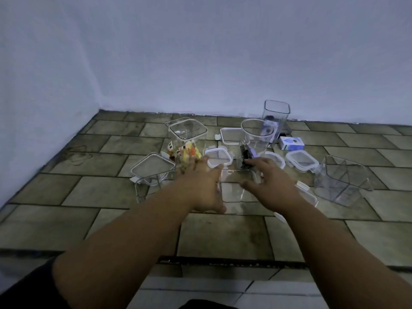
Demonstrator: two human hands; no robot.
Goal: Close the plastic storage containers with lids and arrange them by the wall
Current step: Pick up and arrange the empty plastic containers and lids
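- Down on the tiled floor (223,233), seen from the head view, no container looks closed: the container with colourful bits (188,141), the container with dark items (256,141) and the tall container (276,117) all stand open.
- Loose lids lie among them, such as a white-rimmed lid (218,157) and another lid (302,160).
- The left hand (204,188) and right hand (269,181), fingers spread and holding nothing, flank a low clear container (236,192); I cannot tell if they touch it.
- Only the tall container stands near the wall (223,63), so I judge nearly everything is left to do.
- The tiles are stained grey-brown, the pale walls meet in a corner, and the light is dim.
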